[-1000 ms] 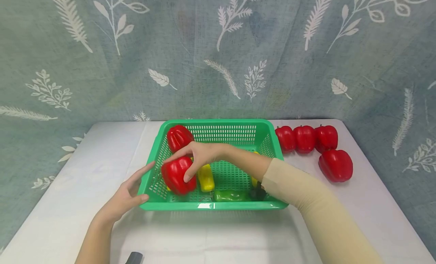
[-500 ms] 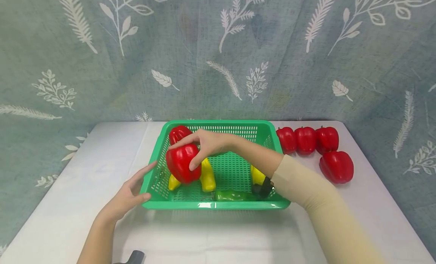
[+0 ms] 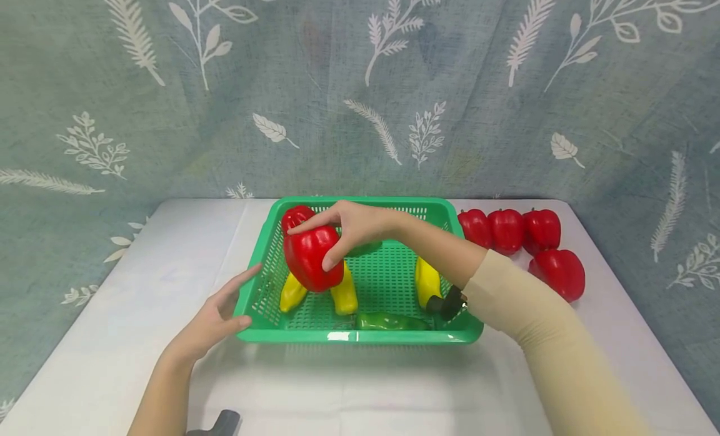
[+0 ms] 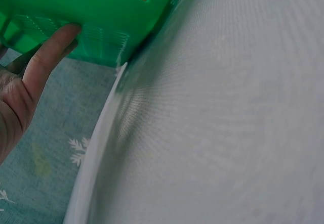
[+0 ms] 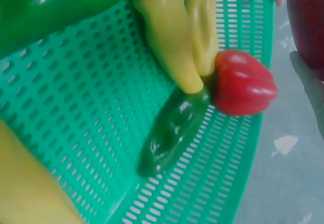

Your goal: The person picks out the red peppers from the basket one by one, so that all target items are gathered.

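Note:
In the head view my right hand (image 3: 362, 227) grips a red bell pepper (image 3: 311, 259), thumb on its near side and fingers over its top. The pepper hangs above the left half of a green plastic basket (image 3: 281, 337). My left hand (image 3: 216, 323) is at the basket's left rim with fingers extended; a fingertip meets the side wall in the left wrist view. Inside the basket lie another red bell pepper (image 5: 243, 85), yellow peppers (image 3: 345, 295) at the left, a yellow pepper (image 3: 427, 278) at the right and long green peppers (image 3: 390, 322).
On the white table (image 3: 112, 336), right of the basket, several red bell peppers stand: a row (image 3: 506, 231) at the back and one pepper (image 3: 559, 273) nearer. A leaf-patterned cloth (image 3: 315, 111) hangs behind. Black wrist gear (image 3: 450, 302) shows under my right forearm.
My right hand has lifted the red bell pepper up and slightly right, baring the yellow peppers beneath it. The left hand stays at the basket's left rim.

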`<state>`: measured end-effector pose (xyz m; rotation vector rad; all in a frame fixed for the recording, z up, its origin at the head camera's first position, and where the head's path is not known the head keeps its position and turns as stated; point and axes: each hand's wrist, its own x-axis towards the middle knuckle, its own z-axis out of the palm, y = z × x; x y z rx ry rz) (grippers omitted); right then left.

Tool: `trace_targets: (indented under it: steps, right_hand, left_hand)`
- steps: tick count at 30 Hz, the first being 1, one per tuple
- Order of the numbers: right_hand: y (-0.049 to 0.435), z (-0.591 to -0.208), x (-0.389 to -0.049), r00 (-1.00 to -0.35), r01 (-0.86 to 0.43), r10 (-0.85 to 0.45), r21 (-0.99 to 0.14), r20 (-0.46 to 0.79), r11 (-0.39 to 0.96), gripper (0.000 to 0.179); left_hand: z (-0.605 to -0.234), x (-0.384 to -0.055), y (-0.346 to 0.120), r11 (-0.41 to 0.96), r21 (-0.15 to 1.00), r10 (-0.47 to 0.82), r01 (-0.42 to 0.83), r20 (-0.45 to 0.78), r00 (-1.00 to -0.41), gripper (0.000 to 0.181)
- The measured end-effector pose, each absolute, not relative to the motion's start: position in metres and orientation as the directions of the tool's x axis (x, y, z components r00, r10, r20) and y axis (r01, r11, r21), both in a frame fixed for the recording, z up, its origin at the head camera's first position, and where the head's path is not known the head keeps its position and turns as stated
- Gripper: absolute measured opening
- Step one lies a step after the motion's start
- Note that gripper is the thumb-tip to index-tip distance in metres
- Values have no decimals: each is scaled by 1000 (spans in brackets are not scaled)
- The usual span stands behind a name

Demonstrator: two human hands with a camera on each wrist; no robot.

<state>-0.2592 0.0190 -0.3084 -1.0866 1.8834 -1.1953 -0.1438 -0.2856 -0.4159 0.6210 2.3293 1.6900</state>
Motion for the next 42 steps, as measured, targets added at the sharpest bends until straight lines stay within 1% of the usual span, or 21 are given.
trace_targets:
  steps: [4, 10, 17, 30, 42]
  right_hand:
    - [27, -301, -257, -465, -305, -879, -913, -104, 269, 69]
    - [39, -294, -255, -490, -294, -866, -916, -100, 272, 67]
    - [51, -289, -254, -472, -278, -878, -931, -82, 236, 64]
    - [77, -282, -252, -475, -258, -877, -940, -78, 223, 63]
    - [109, -277, -241, -525, -223, -842, -933, -128, 281, 64]
  left_hand:
    - [-416, -144, -286, 271, 937, 434, 219, 84, -897, 78]
    - [-416, -143, -285, 259, 943, 430, 209, 81, -899, 78]
    - [-418, -144, -284, 263, 943, 423, 205, 78, -903, 78]
    - [-417, -144, -286, 273, 937, 425, 219, 87, -901, 77]
    - [-416, -143, -287, 288, 933, 422, 215, 78, -903, 77]
